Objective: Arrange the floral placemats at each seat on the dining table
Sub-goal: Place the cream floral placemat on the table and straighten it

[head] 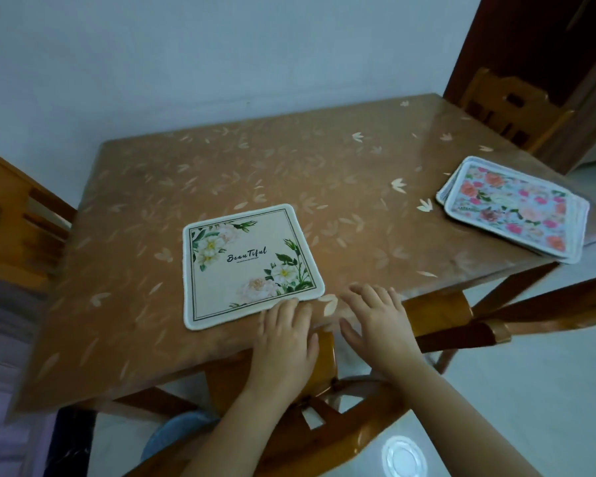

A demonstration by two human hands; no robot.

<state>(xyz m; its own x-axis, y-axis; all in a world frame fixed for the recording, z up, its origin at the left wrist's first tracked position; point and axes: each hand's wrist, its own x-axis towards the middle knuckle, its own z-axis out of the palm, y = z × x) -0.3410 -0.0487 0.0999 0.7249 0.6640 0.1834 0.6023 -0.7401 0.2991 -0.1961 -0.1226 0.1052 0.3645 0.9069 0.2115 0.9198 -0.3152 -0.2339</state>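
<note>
Fingers (pixel 283 309) of the left hand (pixel 284 339) lie straight, their tips on the near edge of the cream "Beautiful" placemat (pixel 252 266), which lies flat at the 6 o'clock side of the dining table (pixel 152 187). The right hand (pixel 375 321), fingers spread and holding nothing, lies flat over the tabletop just off the mat's 4 o'clock corner. 1 stack of rose-print placemats (pixel 511 210) sits at 3 o'clock, well apart.
</note>
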